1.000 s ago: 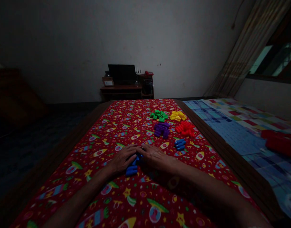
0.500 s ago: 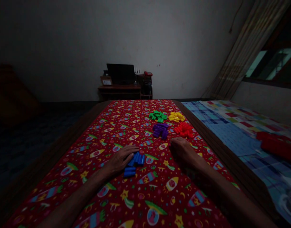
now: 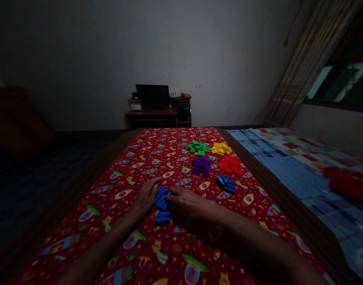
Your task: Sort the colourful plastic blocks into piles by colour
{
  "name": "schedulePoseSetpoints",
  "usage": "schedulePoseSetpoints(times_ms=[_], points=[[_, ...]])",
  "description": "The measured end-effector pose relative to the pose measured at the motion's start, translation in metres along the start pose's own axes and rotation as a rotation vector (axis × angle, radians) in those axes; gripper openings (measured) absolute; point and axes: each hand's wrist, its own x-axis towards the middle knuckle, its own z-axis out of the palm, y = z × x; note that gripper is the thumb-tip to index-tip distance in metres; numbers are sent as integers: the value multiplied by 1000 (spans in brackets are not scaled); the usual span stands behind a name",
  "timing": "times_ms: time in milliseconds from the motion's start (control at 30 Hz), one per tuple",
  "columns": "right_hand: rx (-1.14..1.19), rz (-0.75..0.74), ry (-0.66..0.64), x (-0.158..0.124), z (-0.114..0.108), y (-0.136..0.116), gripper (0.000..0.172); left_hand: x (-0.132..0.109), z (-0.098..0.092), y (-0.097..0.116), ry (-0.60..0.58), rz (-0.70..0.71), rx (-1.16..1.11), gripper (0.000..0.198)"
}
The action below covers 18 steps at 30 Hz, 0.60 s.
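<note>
Several short blue plastic tubes (image 3: 161,200) lie in a small pile between my two hands, with a few more blue tubes (image 3: 163,217) just nearer to me. My left hand (image 3: 146,195) rests along the pile's left side, fingers stretched out and holding nothing. From the right, my right hand (image 3: 186,200) reaches onto the pile, its fingers bent around tubes at the right edge and partly hiding them. Farther right lies a separate blue group (image 3: 226,184).
Beyond are piles of purple (image 3: 201,166), red (image 3: 230,164), green (image 3: 197,147) and yellow pieces (image 3: 221,149). They lie on a red patterned cloth (image 3: 116,221). A desk with a monitor (image 3: 153,96) stands by the wall; a blue checked bed cover (image 3: 291,174) is at right.
My right hand has moved left from near the red pile to the blue pile. A blue group now shows where it was. My left hand has shifted slightly left.
</note>
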Motion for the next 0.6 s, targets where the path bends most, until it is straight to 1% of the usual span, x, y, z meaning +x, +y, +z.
schedulePoseSetpoints(times_ms=[67, 133, 200, 267, 367, 400, 467, 533, 600], points=[[13, -14, -50, 3, 1, -3, 18, 0, 1, -2, 6, 11, 13, 44], [60, 37, -55, -4, -5, 0, 15, -1, 2, -3, -11, 40, 22, 43], [113, 115, -25, -18, -15, 8, 13, -1, 3, -3, -31, 58, 25, 44], [126, 210, 47, -38, -27, 20, 13, -1, 4, -4, -37, 63, 20, 44], [28, 323, 174, -70, -44, 45, 16, -1, 5, -4, -31, 77, 4, 43], [-31, 348, 200, -81, -48, 54, 16, -1, 5, -4, -26, 84, -1, 42], [-150, 381, 211, -100, -56, 71, 18, 0, 4, -4, -20, 90, -6, 41], [-231, 408, 198, -112, -61, 82, 20, 0, 3, -3, -25, 86, -8, 40], [-247, 411, 226, -112, -63, 83, 19, 1, 2, -2, -36, 76, -14, 40]])
